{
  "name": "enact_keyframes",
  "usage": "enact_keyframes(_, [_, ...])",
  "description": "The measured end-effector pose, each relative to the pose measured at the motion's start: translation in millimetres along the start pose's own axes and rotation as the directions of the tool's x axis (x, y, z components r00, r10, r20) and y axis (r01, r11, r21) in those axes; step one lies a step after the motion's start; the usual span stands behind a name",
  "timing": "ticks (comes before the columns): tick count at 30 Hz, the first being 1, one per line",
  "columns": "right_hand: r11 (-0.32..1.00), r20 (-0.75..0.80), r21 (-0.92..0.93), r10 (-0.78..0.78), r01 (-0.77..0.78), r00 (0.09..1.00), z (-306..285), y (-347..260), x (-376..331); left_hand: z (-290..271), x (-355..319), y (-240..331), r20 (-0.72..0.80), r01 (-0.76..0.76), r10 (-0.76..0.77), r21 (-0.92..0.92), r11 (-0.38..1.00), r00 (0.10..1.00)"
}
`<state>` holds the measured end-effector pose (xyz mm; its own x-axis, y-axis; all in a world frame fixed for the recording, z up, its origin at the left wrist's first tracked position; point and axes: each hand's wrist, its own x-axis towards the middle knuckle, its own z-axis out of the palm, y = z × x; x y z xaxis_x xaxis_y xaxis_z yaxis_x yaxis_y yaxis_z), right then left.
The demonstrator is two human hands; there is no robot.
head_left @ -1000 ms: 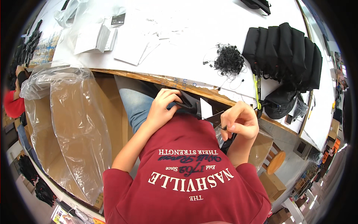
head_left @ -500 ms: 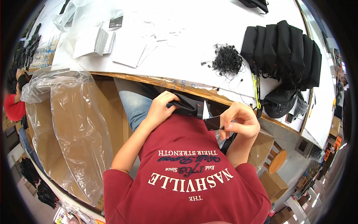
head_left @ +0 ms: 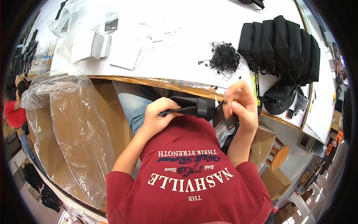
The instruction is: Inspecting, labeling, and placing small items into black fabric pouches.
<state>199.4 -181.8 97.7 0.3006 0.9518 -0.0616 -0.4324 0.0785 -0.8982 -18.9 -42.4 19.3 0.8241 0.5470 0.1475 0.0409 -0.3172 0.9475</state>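
Note:
My left hand (head_left: 157, 115) is closed round one end of a folded black fabric bag (head_left: 190, 106), held in front of my lap below the table edge. A wide black strap loop (head_left: 202, 108) crosses the bag near its right end. My right hand (head_left: 243, 105), raised just right of the bag, has its fingers pinched and is partly smeared by motion. A dark hang tag (head_left: 229, 118) is at its fingertips; whether they grip the card or its string cannot be made out.
On the white table (head_left: 179, 63) lie a heap of black tag strings (head_left: 225, 58), a row of black bags (head_left: 278, 48) and stacks of white cards (head_left: 87, 46). A box (head_left: 74, 149) under clear plastic stands left. A wooden stool (head_left: 279, 157) is right. Another person's red sleeve (head_left: 15, 114) shows far left.
My right hand has risen and the tag has shifted right, its white side no longer showing. My left hand keeps its grip on the bag, whose strap loop now shows more fully.

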Motion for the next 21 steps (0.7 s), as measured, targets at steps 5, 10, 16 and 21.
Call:
enact_keyframes(5, [0.985,0.079,-0.106,0.145,-0.136,0.986,13,40,16,-14,2,31,0.017,0.295,-0.309,-0.350,0.889,0.951])
enact_keyframes(10, [0.904,0.236,-0.042,0.422,-0.425,0.875,6,63,-2,-30,-1,29,0.301,0.503,-0.420,-0.670,0.546,0.856])
enact_keyframes(16, [0.869,0.320,-0.217,0.493,-0.444,0.809,-8,24,5,-64,-11,36,0.283,0.473,-0.388,-0.648,0.596,0.877])
enact_keyframes(21, [0.951,0.167,0.051,0.292,-0.304,0.942,-32,2,-2,-92,-3,47,0.166,0.452,-0.436,-0.082,0.888,0.885])
